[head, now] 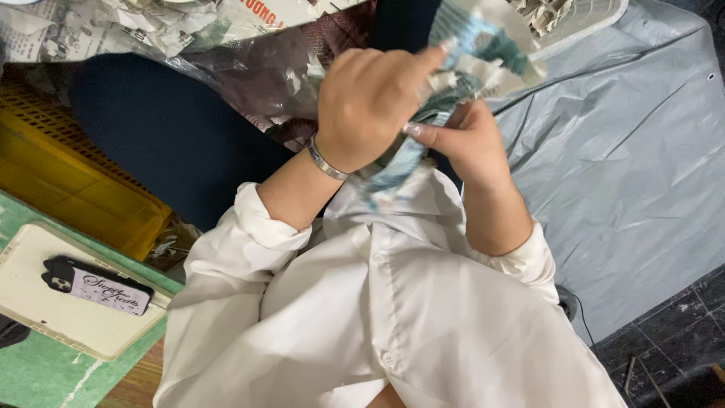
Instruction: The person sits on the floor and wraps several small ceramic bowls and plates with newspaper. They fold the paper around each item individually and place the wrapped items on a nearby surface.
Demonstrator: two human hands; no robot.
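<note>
White shirt (393,302) fills the near part of the view, buttoned down the front, its sleeves pushed up to the forearms. Just past it the two forearms rise toward the middle of the frame. On the left wrist sits a thin silver bangle (326,163). The left hand (368,102) is curled into a loose fist, knuckles toward the camera, its fingertips pinched on a crumpled piece of paper (476,53) printed in teal, grey and white. The right hand (461,136) is just beside and a little below it, fingers folded around the lower part of the same paper, one long pale nail pointing left. Both hands are closed on the paper, which is held up in the air between them, above the chest; a strip of it hangs down toward the collar.

To the left, on a green surface, lies a cream board (45,310) with a small dark case (98,285) resting on it. Beyond that stands a yellow crate (68,174) with slotted sides, against something dark blue. To the right a grey plastic sheet (634,151) spreads out in creases, with dark floor tiles (680,332) at its near edge. Farthest off, along the top, are crumpled newspaper (113,26) under clear plastic film and a pale tray (581,19) holding paper scraps.
</note>
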